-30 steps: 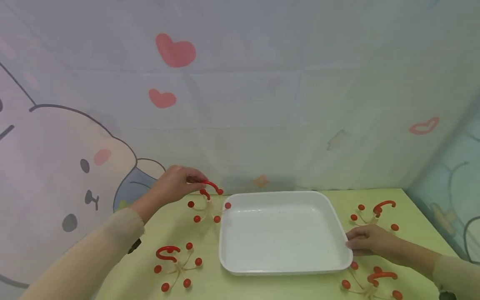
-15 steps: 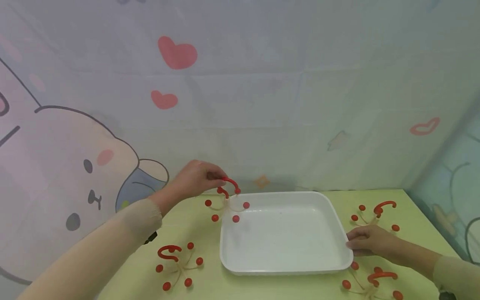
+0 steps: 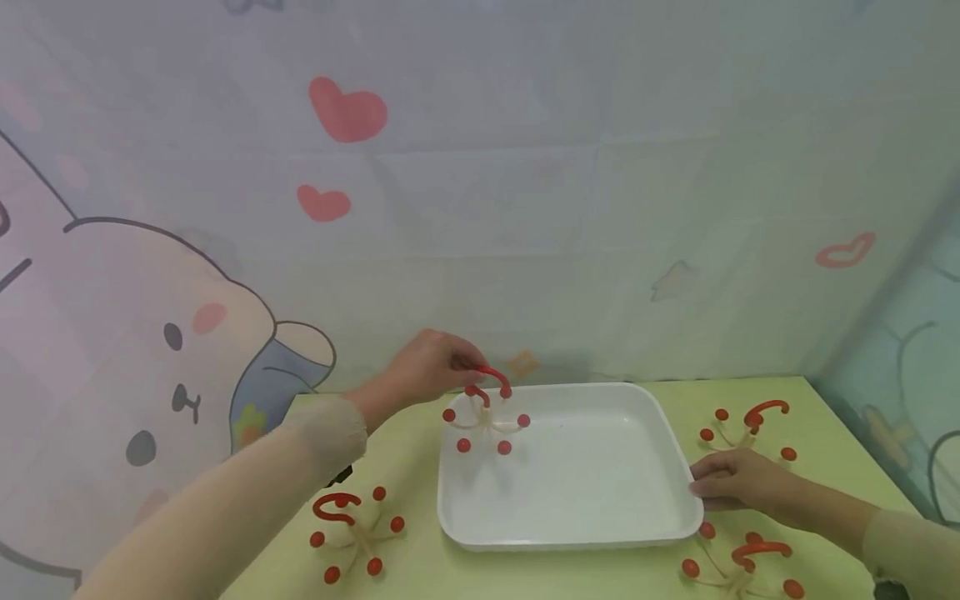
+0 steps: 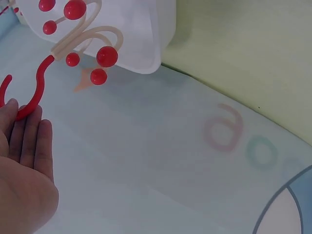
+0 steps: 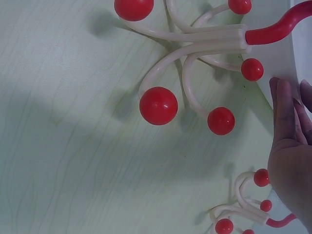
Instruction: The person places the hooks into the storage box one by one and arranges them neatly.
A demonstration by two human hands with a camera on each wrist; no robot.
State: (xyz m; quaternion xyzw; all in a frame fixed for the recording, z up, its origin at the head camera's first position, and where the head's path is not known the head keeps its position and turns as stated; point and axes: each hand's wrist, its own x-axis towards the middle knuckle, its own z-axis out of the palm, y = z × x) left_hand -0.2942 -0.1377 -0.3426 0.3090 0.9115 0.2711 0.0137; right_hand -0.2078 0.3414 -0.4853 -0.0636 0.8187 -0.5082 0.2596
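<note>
- Pinching the red handle, my left hand hangs the beaded claw below its grip, over the tray.
- My right hand clasps the tray's rim; I'd brace there, keeping the claw level.

Each massager has a red handle, cream prongs and glossy red balls. The tray is plain white; the table, pale yellow-green with faint wood grain. Cream sleeves. The pale grey-blue cloth carries pinkish-red hearts and an orange diamond.
</note>
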